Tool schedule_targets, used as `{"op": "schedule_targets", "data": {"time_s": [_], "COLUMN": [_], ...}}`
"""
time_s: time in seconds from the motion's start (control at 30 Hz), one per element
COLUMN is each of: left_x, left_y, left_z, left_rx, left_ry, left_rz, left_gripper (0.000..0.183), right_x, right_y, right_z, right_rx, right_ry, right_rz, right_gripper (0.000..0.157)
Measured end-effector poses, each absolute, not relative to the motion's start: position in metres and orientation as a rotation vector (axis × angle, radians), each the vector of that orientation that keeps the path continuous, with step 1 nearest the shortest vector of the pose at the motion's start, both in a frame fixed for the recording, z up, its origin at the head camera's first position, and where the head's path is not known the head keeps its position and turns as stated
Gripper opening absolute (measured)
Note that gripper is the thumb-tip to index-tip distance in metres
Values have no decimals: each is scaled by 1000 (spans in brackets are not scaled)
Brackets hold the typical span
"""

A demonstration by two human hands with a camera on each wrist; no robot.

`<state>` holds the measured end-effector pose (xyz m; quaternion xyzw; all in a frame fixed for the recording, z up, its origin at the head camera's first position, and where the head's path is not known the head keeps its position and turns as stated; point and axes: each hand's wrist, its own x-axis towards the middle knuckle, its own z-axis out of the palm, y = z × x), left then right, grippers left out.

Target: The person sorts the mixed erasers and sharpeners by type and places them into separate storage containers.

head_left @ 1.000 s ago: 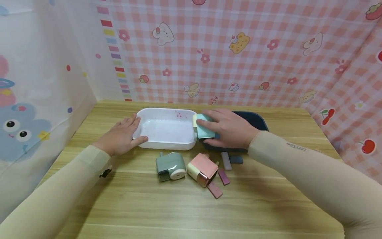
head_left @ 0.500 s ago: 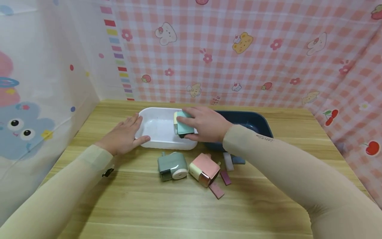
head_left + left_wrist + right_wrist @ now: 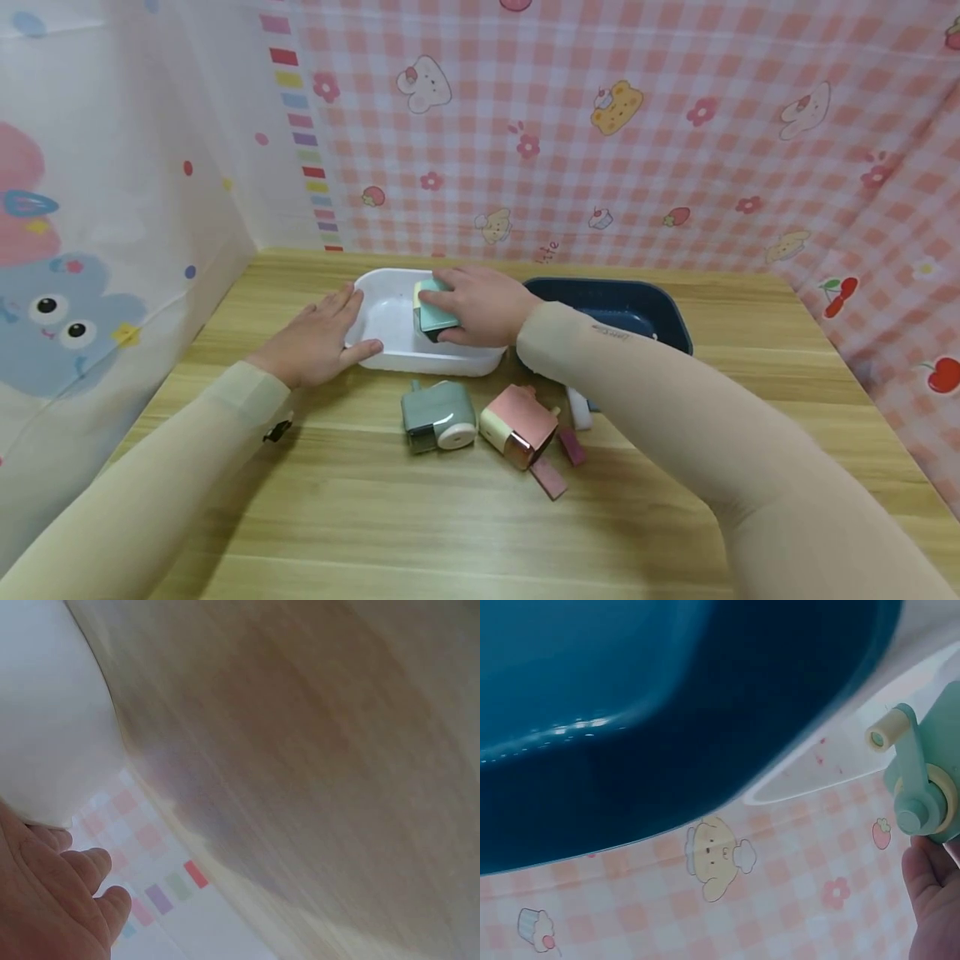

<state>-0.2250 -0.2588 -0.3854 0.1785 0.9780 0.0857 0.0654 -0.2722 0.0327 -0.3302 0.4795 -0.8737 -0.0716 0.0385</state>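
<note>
My right hand (image 3: 483,307) grips a mint-green crank pencil sharpener (image 3: 437,307) inside the white tray (image 3: 420,363). Its crank handle (image 3: 911,772) shows in the right wrist view, with fingertips under the body. At the tray's left end, my left hand (image 3: 315,337) rests against the rim, its fingers straight and thumb along the front edge. A grey-green sharpener (image 3: 438,415) and a pink one with a cream front, the pink sharpener (image 3: 519,425), stand on the table before the tray. The left wrist view shows the tray's outer wall (image 3: 56,712) and curled-looking fingertips beside it.
A dark blue tray (image 3: 618,304) stands right of the white one, partly behind my right forearm. Near the pink sharpener lie a pink block (image 3: 549,479), a magenta block (image 3: 572,447) and a pale block (image 3: 578,408). A checked cloth (image 3: 570,150) hangs behind the wooden table (image 3: 420,525).
My right hand has carried the mint-green sharpener leftward from between the trays into the white tray. The left hand stays at the white tray's left end.
</note>
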Motion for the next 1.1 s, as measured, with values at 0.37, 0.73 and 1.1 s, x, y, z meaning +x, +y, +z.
{"op": "schedule_targets", "data": {"time_s": [0.37,0.73,1.1], "left_x": [-226,-225,-229], "left_y": [-259,-258,-261], "left_z": [-388,-387,-392], "left_rx": [535,522,539], "left_ry": [2959,2957,2967], "left_rz": [255,250,225], "left_gripper": [99,101,101], "right_x": [-281,-282,-265], "right_y": [-2,-17,-18], "right_z": [-338,-345,-331], "right_rx": [1486,1533,1421], "right_ry": [-2818,-2845,-2989], "right_rz": [-371,-534,-743], "right_gripper": [70,63,66]}}
